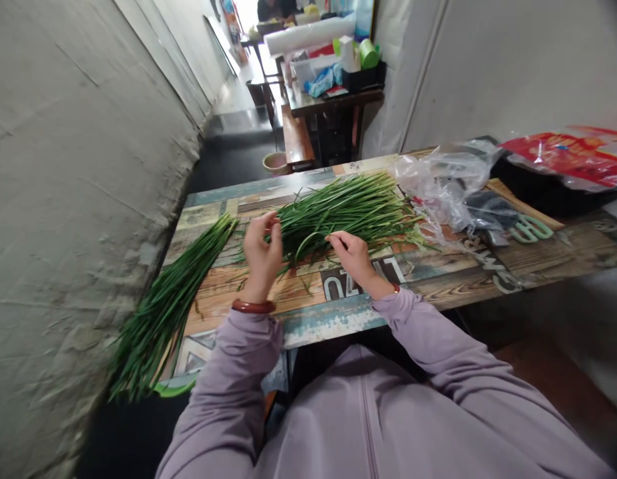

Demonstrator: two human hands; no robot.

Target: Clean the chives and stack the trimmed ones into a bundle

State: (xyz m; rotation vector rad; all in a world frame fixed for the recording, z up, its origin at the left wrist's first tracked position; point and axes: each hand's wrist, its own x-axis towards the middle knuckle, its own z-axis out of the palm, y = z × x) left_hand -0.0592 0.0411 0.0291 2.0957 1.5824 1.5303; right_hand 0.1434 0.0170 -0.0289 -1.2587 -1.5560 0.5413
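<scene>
A large pile of garlic chives (345, 206) lies across the patterned table, pale stem ends to the right. My right hand (352, 254) is at the near edge of this pile, thumb and forefinger pinched on a chive (308, 243) that curves away to the left. At the pile's left end is my left hand (263, 251), its fingers curled in towards the thumb. Whatever it may hold is too small to tell. A second bunch of chives (176, 303) rests further left, its leaf tips hanging over the table's left edge.
Clear plastic bags (445, 183) lie right of the pile, near green-handled scissors (532, 228) and a red-printed bag (570, 156). A rough wall (88, 166) runs along the left. Beyond stand a bench (297, 136), a basket (275, 161) and a loaded table (333, 101); a person sits far back.
</scene>
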